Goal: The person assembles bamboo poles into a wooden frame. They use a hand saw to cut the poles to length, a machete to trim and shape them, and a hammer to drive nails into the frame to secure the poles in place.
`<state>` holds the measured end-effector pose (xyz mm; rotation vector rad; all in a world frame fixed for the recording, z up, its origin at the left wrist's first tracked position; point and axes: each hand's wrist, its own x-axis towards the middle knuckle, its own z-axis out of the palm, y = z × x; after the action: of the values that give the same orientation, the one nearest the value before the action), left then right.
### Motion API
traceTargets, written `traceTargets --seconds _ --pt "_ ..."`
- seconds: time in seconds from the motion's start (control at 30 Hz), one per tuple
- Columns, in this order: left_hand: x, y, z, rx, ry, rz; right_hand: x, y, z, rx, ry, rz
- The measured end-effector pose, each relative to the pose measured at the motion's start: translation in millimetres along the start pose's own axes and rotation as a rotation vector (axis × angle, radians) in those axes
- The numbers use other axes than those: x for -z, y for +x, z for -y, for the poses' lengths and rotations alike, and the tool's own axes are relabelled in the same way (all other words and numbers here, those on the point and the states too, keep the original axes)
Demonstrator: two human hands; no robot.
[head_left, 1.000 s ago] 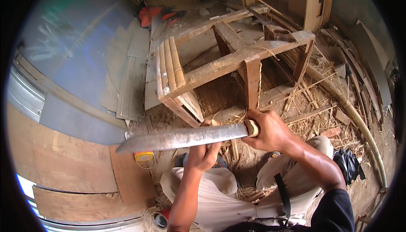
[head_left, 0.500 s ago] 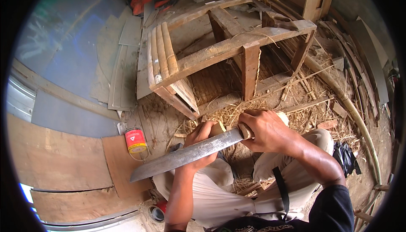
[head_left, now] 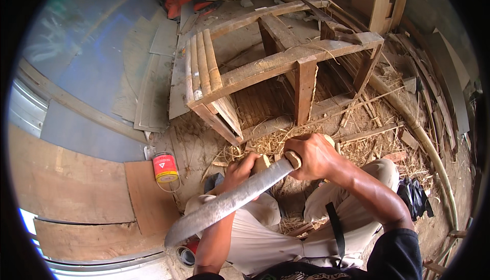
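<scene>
My right hand [head_left: 314, 156] is wrapped round the wooden handle of a machete [head_left: 229, 198]. Its broad grey blade slants down to the left, crossing above my left wrist and forearm. My left hand [head_left: 238, 173] is closed on a short, pale piece of wood [head_left: 262, 162], whose end shows beside the blade near the handle. The blade covers part of that hand's fingers and most of the piece. Whether the edge touches the wood I cannot tell. Both hands are in front of my bent knees, over scattered shavings [head_left: 260, 140].
Ahead stands a wooden frame [head_left: 301, 91] with bamboo strips [head_left: 199, 66] at its left end and a handsaw [head_left: 341, 34] on top. At left are a red and yellow can [head_left: 165, 168] and plywood sheets [head_left: 76, 183]. A long pole [head_left: 426, 140] and a black plastic bag [head_left: 416, 197] lie at right.
The machete's tip has swung down and nearer to me, so the blade lies steeper over my left forearm. Both hands keep their grip. The whole view has shifted slightly.
</scene>
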<state>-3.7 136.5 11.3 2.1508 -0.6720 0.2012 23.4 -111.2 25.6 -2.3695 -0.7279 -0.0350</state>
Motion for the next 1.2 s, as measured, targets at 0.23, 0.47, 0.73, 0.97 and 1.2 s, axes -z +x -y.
traceTargets --seconds 0.23,0.47,0.73,0.97,1.2 --pt "5.8 -20.7 -5.5 -0.158 -0.592 -0.185 59.0 16.9 -13.5 -0.654 0.196 -0.071" --pt "-2.4 9.9 12.2 -0.051 -0.691 -0.261 28.6 -3.1 -14.1 -0.366 0.429 -0.312" --pt "-37.4 -3.9 17.4 -0.039 -0.402 -0.197 17.1 -5.0 -3.0 0.038 0.042 -0.268" --pt "-37.2 6.6 6.3 -0.183 -0.269 -0.154 1.3 -16.8 4.7 0.069 -0.014 -0.186" --pt "-32.4 1.1 7.9 -0.105 -0.107 -0.011 4.9 -16.3 13.1 0.034 -0.003 -0.083"
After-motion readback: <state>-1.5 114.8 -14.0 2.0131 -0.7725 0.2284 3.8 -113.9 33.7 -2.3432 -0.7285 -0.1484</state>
